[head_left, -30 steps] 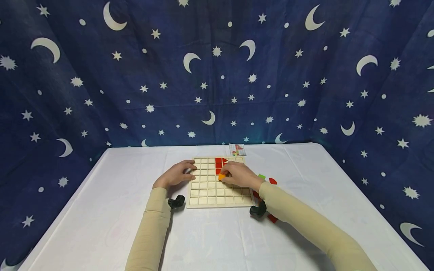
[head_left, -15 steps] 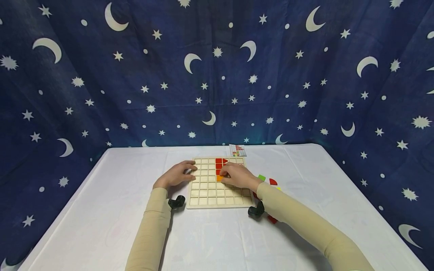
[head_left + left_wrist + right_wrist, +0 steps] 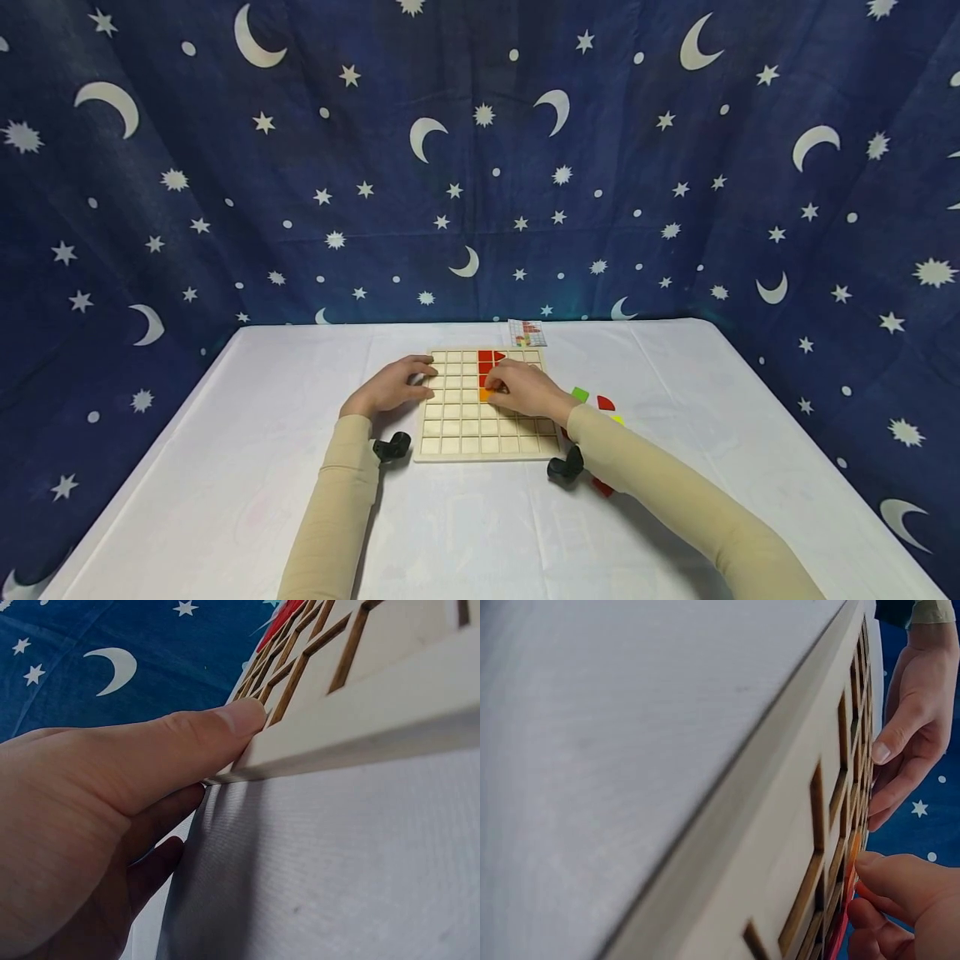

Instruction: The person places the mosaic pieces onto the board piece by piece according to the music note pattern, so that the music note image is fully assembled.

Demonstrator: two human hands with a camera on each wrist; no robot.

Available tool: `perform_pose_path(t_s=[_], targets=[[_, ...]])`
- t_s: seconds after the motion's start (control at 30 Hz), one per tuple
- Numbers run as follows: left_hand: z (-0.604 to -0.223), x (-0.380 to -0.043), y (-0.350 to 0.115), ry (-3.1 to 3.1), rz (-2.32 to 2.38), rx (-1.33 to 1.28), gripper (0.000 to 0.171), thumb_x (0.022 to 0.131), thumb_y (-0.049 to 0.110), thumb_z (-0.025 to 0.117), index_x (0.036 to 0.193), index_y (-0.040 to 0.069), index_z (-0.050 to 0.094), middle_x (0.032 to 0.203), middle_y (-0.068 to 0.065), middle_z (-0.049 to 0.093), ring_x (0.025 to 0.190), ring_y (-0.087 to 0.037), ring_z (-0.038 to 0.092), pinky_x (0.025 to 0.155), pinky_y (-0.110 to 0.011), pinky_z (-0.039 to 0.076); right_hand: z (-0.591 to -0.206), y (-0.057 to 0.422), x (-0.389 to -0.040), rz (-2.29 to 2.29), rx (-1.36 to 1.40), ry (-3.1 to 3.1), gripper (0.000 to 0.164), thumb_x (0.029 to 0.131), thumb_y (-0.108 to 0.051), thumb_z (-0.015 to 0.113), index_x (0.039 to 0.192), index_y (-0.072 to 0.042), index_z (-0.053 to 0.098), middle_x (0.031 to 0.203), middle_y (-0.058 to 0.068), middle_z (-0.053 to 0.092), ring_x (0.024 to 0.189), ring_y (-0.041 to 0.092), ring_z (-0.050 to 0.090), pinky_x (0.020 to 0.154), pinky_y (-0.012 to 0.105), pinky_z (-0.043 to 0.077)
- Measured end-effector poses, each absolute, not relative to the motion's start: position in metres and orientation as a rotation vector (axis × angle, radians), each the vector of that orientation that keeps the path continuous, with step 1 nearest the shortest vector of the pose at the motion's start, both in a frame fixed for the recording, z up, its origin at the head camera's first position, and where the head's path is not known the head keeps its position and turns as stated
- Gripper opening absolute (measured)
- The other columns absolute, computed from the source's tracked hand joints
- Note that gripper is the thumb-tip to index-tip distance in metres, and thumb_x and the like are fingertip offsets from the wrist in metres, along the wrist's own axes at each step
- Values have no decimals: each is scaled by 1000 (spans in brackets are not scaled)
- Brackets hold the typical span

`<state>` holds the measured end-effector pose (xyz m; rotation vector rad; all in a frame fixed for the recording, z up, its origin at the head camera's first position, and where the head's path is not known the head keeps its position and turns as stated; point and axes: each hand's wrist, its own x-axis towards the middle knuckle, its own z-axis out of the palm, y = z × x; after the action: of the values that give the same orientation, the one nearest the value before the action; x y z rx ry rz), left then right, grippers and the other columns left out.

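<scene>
A wooden grid board (image 3: 450, 429) lies on the table with several red tiles (image 3: 485, 357) in its upper cells. My right hand (image 3: 531, 390) is over the board, thumb and curled forefinger at an orange square tile (image 3: 484, 395) just below the red ones. The tile sits in or on a cell, partly covered by the fingers; in the right wrist view the thumb touches the orange tile (image 3: 853, 853). At the board's left edge rests my left hand (image 3: 390, 387), fingers spread; the left wrist view shows its thumb (image 3: 187, 742) on the rim.
Behind the board lies a small pattern card (image 3: 528, 333). Right of it are loose pieces: a green tile (image 3: 580, 394), a red quarter-round (image 3: 605, 403), a yellow piece (image 3: 618, 420) and a red piece (image 3: 602, 487), some partly hidden by my right arm.
The orange tile has shifted slightly left and settled flatter into line below the red tiles, with my right fingers still on it. My left hand keeps its place.
</scene>
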<state>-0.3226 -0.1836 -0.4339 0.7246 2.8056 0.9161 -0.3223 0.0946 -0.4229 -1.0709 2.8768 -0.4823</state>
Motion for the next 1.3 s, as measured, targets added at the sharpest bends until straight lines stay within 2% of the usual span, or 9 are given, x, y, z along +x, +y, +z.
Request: perform_pose_path(t_s=[0.57, 0.8, 1.2, 1.3], targets=[[-436, -323, -184, 2806, 917, 716, 42, 91, 19, 70, 128, 1, 62, 148, -17, 43, 140, -36, 35, 115, -49, 29, -418, 131, -310, -637, -1018, 2873, 16, 91, -18, 70, 105, -9, 71, 95, -3, 63, 86, 13, 58, 83, 33, 52], [-436, -323, -185, 2814, 902, 720, 42, 91, 19, 70, 128, 1, 63, 148, -17, 43, 140, -35, 35, 115, -48, 28, -412, 151, -308, -697, -880, 2879, 20, 92, -19, 69, 108, -7, 70, 99, 1, 63, 87, 16, 58, 83, 35, 54], [-437, -324, -184, 2807, 911, 702, 43, 90, 19, 71, 128, 0, 62, 148, -18, 43, 140, -36, 35, 115, -48, 29, -407, 206, -318, -658, -594, 2863, 27, 91, -18, 70, 113, -3, 68, 100, 6, 64, 80, 18, 55, 68, 28, 54], [-437, -324, -184, 2809, 915, 706, 43, 90, 19, 71, 127, 0, 62, 148, -18, 43, 140, -36, 35, 115, -48, 29, -408, 219, -320, -635, -511, 2838, 29, 90, -16, 71, 116, -2, 67, 103, 7, 63, 83, 20, 55, 73, 32, 57]])
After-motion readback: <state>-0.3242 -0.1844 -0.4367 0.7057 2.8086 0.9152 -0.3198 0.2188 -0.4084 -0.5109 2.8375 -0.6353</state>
